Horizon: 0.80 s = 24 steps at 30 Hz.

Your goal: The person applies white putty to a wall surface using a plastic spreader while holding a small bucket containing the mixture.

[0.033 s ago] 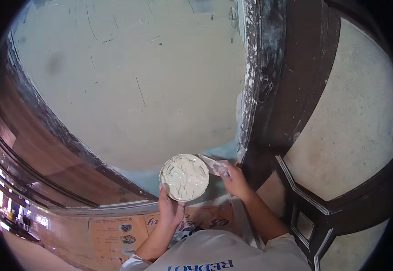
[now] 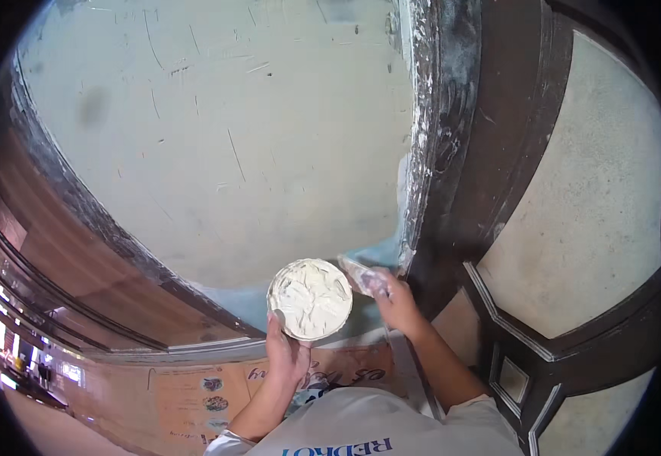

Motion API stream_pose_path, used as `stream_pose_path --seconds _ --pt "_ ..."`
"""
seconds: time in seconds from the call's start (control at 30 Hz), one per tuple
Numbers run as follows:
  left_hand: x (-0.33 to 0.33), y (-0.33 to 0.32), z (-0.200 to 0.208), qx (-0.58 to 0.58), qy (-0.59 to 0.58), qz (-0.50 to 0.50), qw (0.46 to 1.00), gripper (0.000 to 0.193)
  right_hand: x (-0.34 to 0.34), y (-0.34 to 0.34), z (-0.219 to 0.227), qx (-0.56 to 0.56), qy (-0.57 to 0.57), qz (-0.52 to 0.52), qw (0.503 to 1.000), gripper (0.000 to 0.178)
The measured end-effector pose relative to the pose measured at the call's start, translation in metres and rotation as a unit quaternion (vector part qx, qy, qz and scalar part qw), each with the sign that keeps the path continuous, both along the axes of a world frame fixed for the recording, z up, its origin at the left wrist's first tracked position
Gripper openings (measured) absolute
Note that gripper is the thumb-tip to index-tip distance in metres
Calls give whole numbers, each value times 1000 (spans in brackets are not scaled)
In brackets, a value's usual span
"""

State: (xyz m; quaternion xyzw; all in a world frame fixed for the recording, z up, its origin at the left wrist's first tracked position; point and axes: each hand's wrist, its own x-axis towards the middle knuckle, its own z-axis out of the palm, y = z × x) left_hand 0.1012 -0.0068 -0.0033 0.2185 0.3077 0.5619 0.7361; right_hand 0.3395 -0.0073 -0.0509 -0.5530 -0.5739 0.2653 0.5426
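Right hand (image 2: 397, 302) here, fingers wrapped tight around a flat scraper (image 2: 357, 273), its tip just beside the rim; left hand (image 2: 288, 356) grips a round tub (image 2: 311, 299) of whitish paste, thumb against its left side, other fingers mostly hidden; tub sits near, centre; scratched pale panel (image 2: 232, 144) far; dark frame (image 2: 501, 129) right; orange sheet (image 2: 181, 391) near left.

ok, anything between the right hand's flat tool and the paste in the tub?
Nothing visible except the rim of the tub. The right hand holds the flat tool close beside it; the white paste is uncovered.
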Motion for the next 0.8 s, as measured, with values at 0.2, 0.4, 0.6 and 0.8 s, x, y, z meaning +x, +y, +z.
stream_pose_path --seconds 0.2,0.4,0.6,0.8 --pt "-1 5 -5 -16 35 -10 999 50 -12 -1 23 94 89 -42 991 31" --pt "-17 10 -6 -16 10 -8 1000 49 -17 7 12 82 -119 61 988 37" --pt "-46 17 6 33 -32 -16 999 52 -24 14 21 82 -116 27 990 33" --pt "-79 28 19 36 -3 23 999 60 -64 20 85 283 -248 44 926 32"
